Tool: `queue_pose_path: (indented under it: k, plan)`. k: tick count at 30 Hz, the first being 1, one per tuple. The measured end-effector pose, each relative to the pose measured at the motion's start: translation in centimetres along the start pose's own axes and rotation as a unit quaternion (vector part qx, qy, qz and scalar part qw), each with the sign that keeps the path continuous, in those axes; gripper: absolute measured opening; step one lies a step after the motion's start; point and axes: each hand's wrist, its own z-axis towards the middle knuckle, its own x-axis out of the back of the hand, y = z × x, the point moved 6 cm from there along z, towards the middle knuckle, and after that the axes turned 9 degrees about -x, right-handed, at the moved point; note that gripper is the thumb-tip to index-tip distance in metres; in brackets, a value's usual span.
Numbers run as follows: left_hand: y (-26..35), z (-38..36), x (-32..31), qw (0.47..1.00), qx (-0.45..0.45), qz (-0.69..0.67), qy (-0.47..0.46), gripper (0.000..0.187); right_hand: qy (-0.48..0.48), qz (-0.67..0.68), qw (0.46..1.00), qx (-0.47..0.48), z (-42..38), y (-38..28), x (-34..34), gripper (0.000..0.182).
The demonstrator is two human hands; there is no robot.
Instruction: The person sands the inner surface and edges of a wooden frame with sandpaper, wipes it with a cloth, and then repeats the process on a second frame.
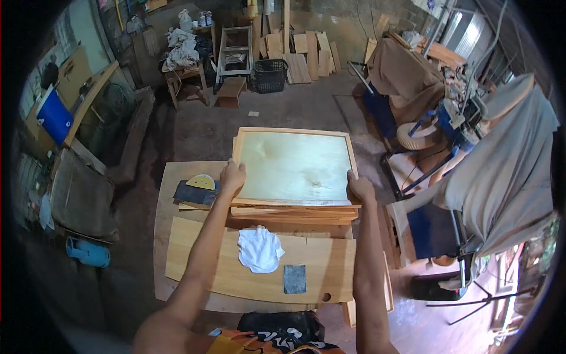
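Note:
A shallow wooden tray (295, 168) with a pale panel and raised rim lies on top of a stack of similar wooden pieces (295, 213). My left hand (233, 176) is closed around its left rim, and my right hand (361, 187) grips the right rim. Nearer to me, a curved wooden board (197, 251) carries a crumpled white cloth (260, 250) and a grey sandpaper piece (295, 279). Left of the stack, a yellow sanding disc (201, 182) rests on a dark sheet (191, 193).
The worktable (162, 230) stands under all this. Fabric-draped machinery (495, 171) is at right. Behind are a black plastic crate (270, 75), leaning wood offcuts (309, 56) and a stool (230, 91). A blue cooler (54, 116) and a blue gas cylinder (88, 252) are at left.

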Motion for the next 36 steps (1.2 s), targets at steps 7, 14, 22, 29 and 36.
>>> queue_pose_path:
  k: [7,14,22,29,36]
  plan:
    - [2.0,-2.6,3.9,0.973,-0.084,-0.144,0.158,0.030,0.203,0.090,0.974,0.049,-2.9,-3.4,2.8,0.042]
    - [6.7,-21.7,22.0,0.769,-0.185,-0.581,0.191,0.030,0.208,0.386,0.840,0.320,-15.8,-6.9,16.3,0.026]
    - [-5.1,-50.3,35.6,0.745,-0.123,-0.510,0.413,0.058,0.089,0.356,0.859,0.356,-30.4,2.0,10.8,0.026]
    - [-3.4,-65.8,40.0,0.811,-0.140,-0.259,0.505,0.046,0.067,0.010,0.988,0.139,-33.0,8.5,-13.9,0.079]
    - [-7.7,-68.1,41.1,0.849,-0.118,-0.155,0.491,0.033,-0.158,0.361,0.911,0.122,-28.5,9.4,-16.9,0.057]
